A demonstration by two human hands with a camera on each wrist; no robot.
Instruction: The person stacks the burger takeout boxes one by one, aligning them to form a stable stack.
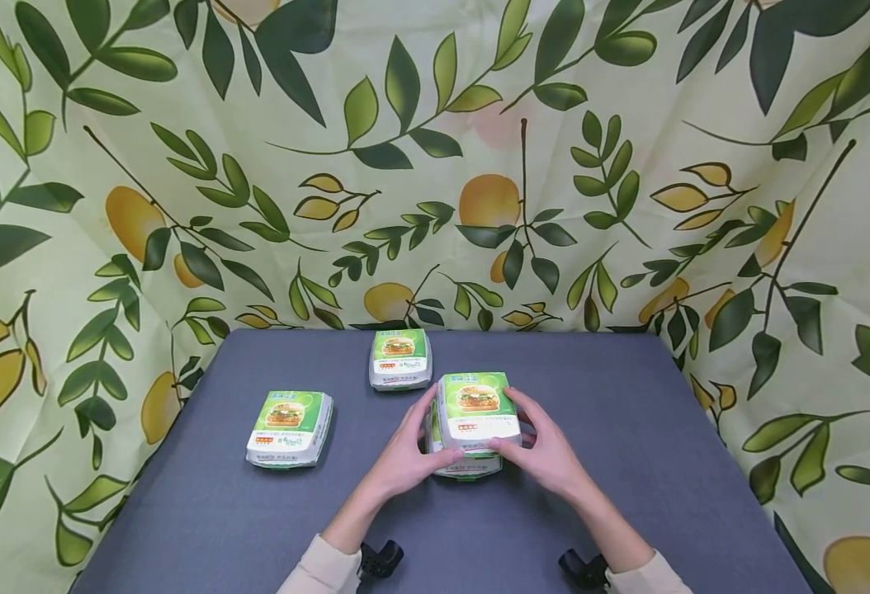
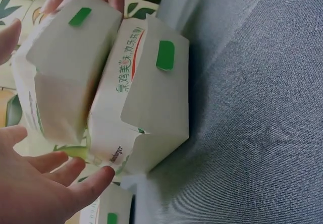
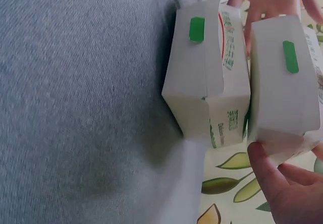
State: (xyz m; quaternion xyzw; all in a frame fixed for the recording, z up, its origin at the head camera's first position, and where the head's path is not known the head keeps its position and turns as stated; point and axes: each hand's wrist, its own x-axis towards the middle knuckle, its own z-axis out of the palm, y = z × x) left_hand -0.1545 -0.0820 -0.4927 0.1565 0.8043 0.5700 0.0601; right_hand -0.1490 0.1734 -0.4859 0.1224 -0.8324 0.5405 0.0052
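Two burger boxes, white with green lids and a printed burger, are stacked in front of me in the head view. The upper burger box (image 1: 478,404) sits slightly askew over the lower burger box (image 1: 469,469), with a narrow dark gap between them in the right wrist view. My right hand (image 1: 550,450) holds the upper box at its right side, thumb at the front corner and a fingertip at its bottom edge. On the left, my left hand (image 1: 410,452) is spread beside the stack with extended fingers (image 2: 65,173) close to the boxes.
Another burger box (image 1: 399,360) stands behind the stack, near the table's back edge. A further burger box (image 1: 290,429) lies to the left on the dark grey table (image 1: 205,511). Leaf-and-fruit patterned cloth (image 1: 420,181) surrounds the table at the back and sides.
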